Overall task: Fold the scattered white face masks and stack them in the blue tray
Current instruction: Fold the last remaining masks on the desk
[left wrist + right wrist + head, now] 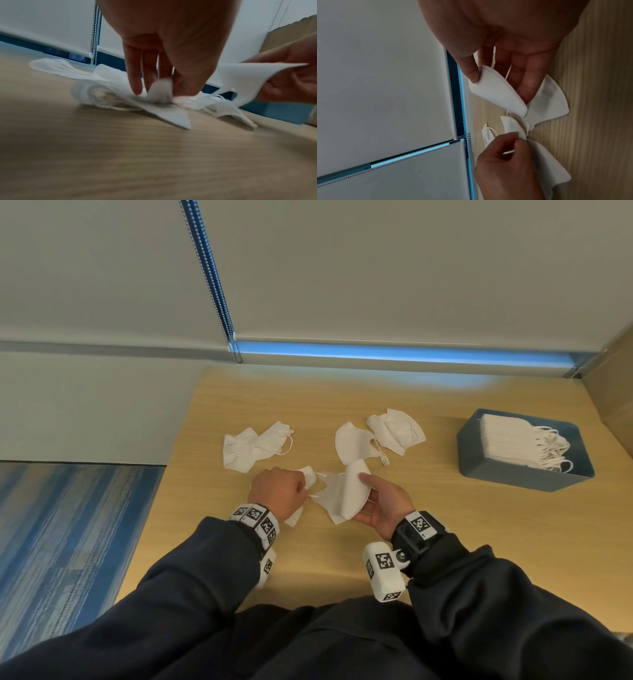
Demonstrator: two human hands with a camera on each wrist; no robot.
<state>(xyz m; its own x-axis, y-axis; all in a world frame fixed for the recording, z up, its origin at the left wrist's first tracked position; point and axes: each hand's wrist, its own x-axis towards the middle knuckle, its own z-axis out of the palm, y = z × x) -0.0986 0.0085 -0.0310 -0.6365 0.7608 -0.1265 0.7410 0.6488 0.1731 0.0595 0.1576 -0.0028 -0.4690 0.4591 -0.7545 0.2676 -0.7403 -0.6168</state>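
White folded mask (pixel 354 494), pinched by the right hand (pixel 385 510); left hand (pixel 275 491) pinches a second mask (pixel 309 475) beside it; snagged ear loops (pixel 493 59) could drag both.

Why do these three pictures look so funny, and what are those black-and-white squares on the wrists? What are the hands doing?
These are a person's two hands, not a machine. The big picture comes from a camera on the person's head, looking down. The other two come from small cameras worn on the wrists, where you see the white blocks with checkered stickers, so each hand looks huge and very close.

The left hand pinches a white face mask that lies on the wooden table. The right hand holds a folded mask between thumb and fingers, lifted off the table. More loose masks lie farther back. A blue box on the right holds a neat stack of masks.
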